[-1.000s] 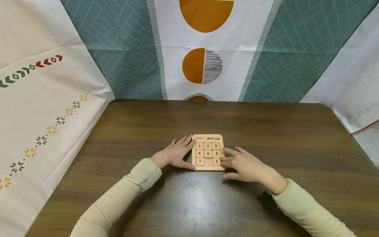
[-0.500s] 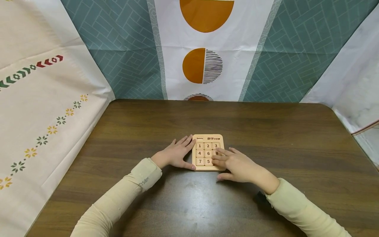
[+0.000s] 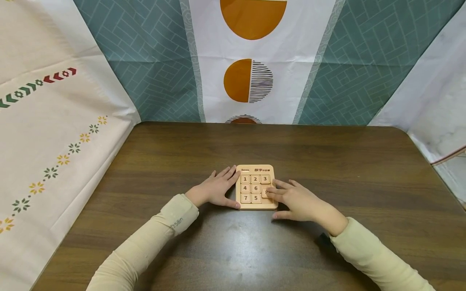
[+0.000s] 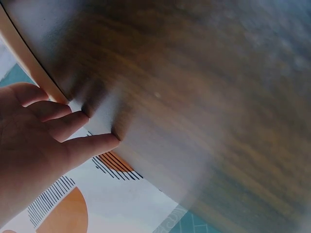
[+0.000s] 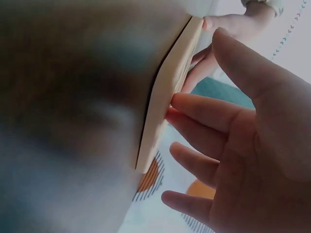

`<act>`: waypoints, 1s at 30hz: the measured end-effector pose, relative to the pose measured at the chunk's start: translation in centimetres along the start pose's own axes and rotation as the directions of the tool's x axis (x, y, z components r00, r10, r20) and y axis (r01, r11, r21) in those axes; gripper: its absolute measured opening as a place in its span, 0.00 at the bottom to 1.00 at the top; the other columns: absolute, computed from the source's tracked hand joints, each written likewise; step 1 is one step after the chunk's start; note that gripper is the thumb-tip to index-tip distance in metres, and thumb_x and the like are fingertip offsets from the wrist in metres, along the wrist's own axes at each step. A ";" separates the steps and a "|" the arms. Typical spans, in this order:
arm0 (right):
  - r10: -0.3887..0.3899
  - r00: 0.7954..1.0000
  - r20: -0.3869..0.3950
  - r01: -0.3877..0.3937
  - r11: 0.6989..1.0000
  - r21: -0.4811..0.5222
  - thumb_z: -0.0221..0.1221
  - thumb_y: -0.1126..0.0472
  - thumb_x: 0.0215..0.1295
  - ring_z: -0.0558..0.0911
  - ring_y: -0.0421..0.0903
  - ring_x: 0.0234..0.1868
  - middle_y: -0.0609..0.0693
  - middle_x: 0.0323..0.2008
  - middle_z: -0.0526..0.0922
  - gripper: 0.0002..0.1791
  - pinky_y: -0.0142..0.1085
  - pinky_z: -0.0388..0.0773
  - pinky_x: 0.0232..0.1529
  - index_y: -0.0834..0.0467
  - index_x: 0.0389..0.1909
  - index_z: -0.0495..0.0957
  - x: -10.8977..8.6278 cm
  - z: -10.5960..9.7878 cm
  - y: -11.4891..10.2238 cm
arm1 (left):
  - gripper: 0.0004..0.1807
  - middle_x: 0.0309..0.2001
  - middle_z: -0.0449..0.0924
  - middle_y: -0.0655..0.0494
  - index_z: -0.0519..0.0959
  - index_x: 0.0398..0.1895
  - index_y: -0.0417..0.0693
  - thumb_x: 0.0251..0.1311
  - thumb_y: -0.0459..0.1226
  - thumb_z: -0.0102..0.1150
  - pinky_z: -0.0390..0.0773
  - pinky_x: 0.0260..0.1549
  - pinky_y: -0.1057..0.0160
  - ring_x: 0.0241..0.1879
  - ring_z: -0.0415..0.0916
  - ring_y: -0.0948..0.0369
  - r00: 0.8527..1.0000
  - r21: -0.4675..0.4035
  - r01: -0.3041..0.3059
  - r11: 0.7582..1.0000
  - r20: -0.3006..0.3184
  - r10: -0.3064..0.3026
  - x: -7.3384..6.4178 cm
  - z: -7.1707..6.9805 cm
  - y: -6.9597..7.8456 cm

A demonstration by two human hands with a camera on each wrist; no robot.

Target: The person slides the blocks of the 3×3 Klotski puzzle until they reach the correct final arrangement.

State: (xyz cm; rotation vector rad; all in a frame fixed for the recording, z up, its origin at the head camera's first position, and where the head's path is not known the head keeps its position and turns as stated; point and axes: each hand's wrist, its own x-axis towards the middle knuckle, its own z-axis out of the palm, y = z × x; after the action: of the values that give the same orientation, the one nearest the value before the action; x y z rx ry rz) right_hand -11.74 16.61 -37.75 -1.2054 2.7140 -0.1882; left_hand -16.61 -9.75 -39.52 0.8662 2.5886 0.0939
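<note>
A wooden number slide puzzle (image 3: 255, 207) lies flat on the table, its board edge (image 5: 158, 107) showing in the right wrist view. The left hand (image 3: 217, 189) rests against its left side, fingers spread toward the top corner, thumb at the bottom corner. In the left wrist view the left hand (image 4: 36, 141) has straight fingers beside the board's edge (image 4: 36, 68). Fingertips of the right hand (image 3: 303, 203) touch the number 8 tile (image 3: 264, 193), partly covering it. This tile sits between the middle and bottom rows. The right hand (image 5: 257, 131) pinches nothing.
A dark wooden table (image 3: 182, 149) carries the puzzle. Behind it hangs a teal and white patterned cloth (image 3: 156, 81). A white cloth with floral print (image 3: 40, 133) borders the left side, and pale cloth (image 3: 437, 93) the right.
The number 5 tile went left from the bottom right corner to the bottom middle. The number 8 tile then moved down, under the right fingertips. The left hand stayed in place.
</note>
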 end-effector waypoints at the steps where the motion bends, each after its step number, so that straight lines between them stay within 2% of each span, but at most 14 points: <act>1: -0.003 1.000 0.000 0.003 1.000 0.002 0.59 0.41 0.55 0.60 0.57 0.65 0.55 0.60 0.70 0.36 0.61 0.56 0.55 0.60 0.59 0.71 -0.1 0.0 -0.2 | 0.58 0.71 0.32 0.47 0.40 0.72 0.48 0.46 0.69 0.51 0.46 0.60 0.40 0.70 0.33 0.53 1.000 0.002 -0.001 1.000 -0.001 0.001 0.0 0.0 0.0; 12: -0.044 0.999 0.026 0.044 0.999 -0.010 0.59 0.38 0.51 0.60 0.56 0.65 0.54 0.59 0.70 0.39 0.60 0.57 0.56 0.59 0.59 0.71 -0.7 -0.1 -0.7 | 0.58 0.71 0.33 0.47 0.40 0.72 0.48 0.46 0.68 0.52 0.46 0.60 0.40 0.70 0.33 0.52 1.000 -0.006 -0.003 1.000 -0.004 0.003 -0.2 -0.1 0.1; 18: -0.035 0.999 0.005 0.035 0.999 -0.031 0.60 0.38 0.52 0.59 0.56 0.65 0.54 0.61 0.68 0.40 0.60 0.55 0.57 0.59 0.61 0.68 0.6 -0.7 -0.2 | 0.58 0.71 0.33 0.47 0.40 0.72 0.48 0.46 0.68 0.52 0.46 0.60 0.40 0.70 0.33 0.52 1.000 -0.009 -0.002 1.000 -0.004 0.002 -0.1 -0.1 0.1; 25: -0.053 0.997 0.048 0.054 0.998 -0.037 0.58 0.36 0.52 0.57 0.54 0.67 0.51 0.63 0.65 0.42 0.59 0.55 0.57 0.57 0.63 0.65 2.5 -0.6 -0.3 | 0.58 0.71 0.35 0.47 0.40 0.72 0.49 0.46 0.68 0.52 0.45 0.60 0.41 0.70 0.33 0.52 1.000 0.001 0.010 1.000 0.003 -0.010 -0.1 -0.2 0.2; 30: -0.053 0.996 0.071 0.055 0.998 -0.026 0.58 0.36 0.52 0.56 0.54 0.67 0.50 0.64 0.65 0.41 0.60 0.54 0.57 0.56 0.63 0.67 3.2 -0.5 -0.4 | 0.58 0.71 0.35 0.47 0.40 0.72 0.49 0.46 0.68 0.52 0.45 0.60 0.41 0.70 0.33 0.53 1.000 -0.002 0.016 1.000 0.013 -0.016 -0.1 -0.2 0.2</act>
State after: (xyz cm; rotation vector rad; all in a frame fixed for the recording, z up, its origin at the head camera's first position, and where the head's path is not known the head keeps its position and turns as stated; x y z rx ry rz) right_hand -13.68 14.03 -37.51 -1.2695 2.6344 -0.1125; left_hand -16.50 -9.67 -39.25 0.8418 2.5823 0.0860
